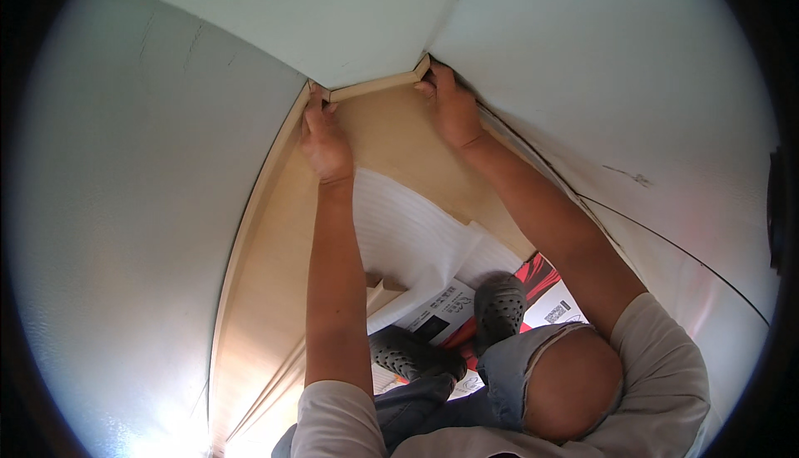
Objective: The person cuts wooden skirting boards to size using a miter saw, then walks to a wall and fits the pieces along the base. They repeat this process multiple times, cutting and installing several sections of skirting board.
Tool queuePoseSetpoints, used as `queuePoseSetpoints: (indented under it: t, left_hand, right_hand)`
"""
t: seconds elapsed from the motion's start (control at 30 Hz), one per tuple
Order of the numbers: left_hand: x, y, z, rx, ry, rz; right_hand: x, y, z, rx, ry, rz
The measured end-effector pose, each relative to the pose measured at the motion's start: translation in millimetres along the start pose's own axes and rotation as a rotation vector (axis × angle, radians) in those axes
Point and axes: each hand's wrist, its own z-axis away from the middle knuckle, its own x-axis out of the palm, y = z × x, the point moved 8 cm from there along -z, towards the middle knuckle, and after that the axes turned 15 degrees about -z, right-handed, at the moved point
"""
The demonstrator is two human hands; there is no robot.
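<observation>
Apparently gripping, with curled bare left hand (326, 143) and right hand (456, 110) at two far corners, a broad, flat, tan wood-like panel (383, 135) reaching back from between them, likely stiff, moderately heavy, chip-prone, best held by opposite edges.

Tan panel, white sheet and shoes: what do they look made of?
Tan panel: probably wood or plywood, smooth and fairly matte, by its woody colour. White sheet: likely thin foam wrap, matte, with fine lines and folds. Shoes: seemingly moulded rubber or foam, dull, with holes.
</observation>
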Motion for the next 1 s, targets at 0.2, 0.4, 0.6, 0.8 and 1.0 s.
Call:
queuePoseSetpoints:
  t: [0.2, 0.4, 0.6, 0.8, 1.0]
  left_hand:
    - [-7.1, 3.7, -1.0, 0.073, 0.024, -0.179]
    - [-8.1, 11.2, -1.8, 0.027, -0.078, -0.170]
    - [-8.3, 31.4, -0.6, 0.170, -0.026, -0.326]
    - [-6.4, 38.4, 2.8, 0.161, -0.071, -0.362]
    - [-4.0, 31.5, 2.4, 0.100, -0.102, -0.317]
  right_hand:
    - [3.6, -1.1, -1.6, 0.025, -0.024, 0.143]
    - [4.2, 0.5, 0.0, -0.006, -0.042, 0.146]
    - [-3.1, -6.2, 2.1, 0.021, -0.060, 0.072]
    - [0.9, 2.0, -0.1, 0.090, -0.119, 0.020]
    - [-2.5, -0.5, 5.1, 0.052, -0.122, -0.018]
